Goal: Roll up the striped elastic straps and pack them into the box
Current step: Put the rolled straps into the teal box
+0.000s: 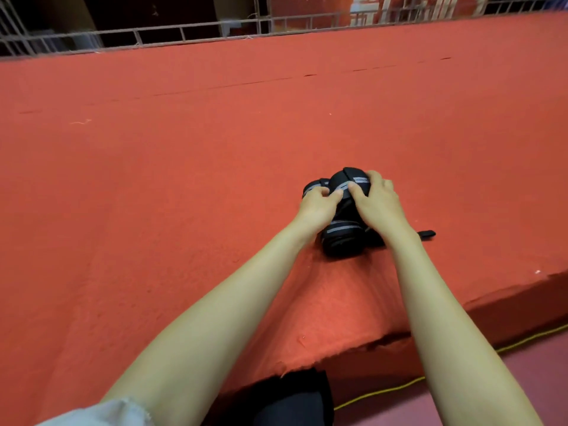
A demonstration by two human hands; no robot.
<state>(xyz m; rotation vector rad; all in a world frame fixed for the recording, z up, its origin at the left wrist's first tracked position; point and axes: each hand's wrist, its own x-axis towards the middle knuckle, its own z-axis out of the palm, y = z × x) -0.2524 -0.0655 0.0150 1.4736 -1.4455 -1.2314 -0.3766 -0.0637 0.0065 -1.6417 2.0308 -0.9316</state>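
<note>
Several rolled black elastic straps with grey stripes lie bunched together on the red cloth. The top roll [349,181] is held between both hands: my left hand [318,206] grips it from the left, and my right hand [376,198] grips it from the right with the thumb on the stripes. Another roll [315,184] sits behind my left hand. A third roll [342,239] lies nearer, between my wrists. A loose black strap end [425,234] sticks out to the right. No box is in view.
The red cloth-covered table [184,179] stretches wide to the left and back. Its front edge [384,336] runs diagonally at lower right. A yellow cable [384,392] lies on the floor below. A metal railing [184,30] lines the far side.
</note>
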